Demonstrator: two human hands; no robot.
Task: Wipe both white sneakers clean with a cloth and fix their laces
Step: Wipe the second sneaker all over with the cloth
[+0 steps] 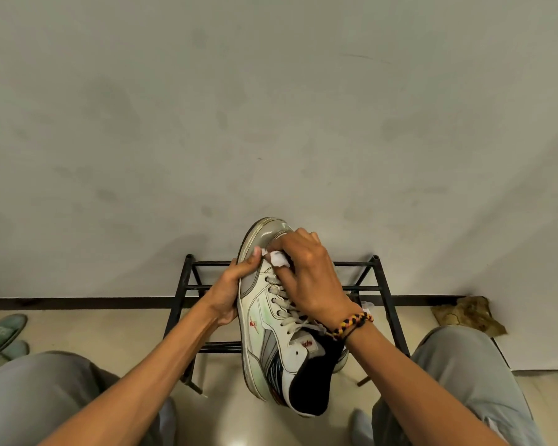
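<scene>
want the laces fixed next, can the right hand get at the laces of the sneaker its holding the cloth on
Probably yes. The right hand grips the cloth near the toe of the sneaker, and the laces lie exposed just below it; only the cloth occupies its fingers. The left hand grips the sole side, clear of them.

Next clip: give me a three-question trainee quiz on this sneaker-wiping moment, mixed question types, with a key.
1. True or false: the sneaker is resting flat on the black rack.
2. Which hand presses the white cloth against the shoe?
A. left hand
B. right hand
C. both
3. Fill in: the wrist of the hand that wipes wears a braided ____.

Key
1. False; it is held up in front of the rack.
2. B; the left hand grips the sole side near the toe.
3. bracelet
</scene>
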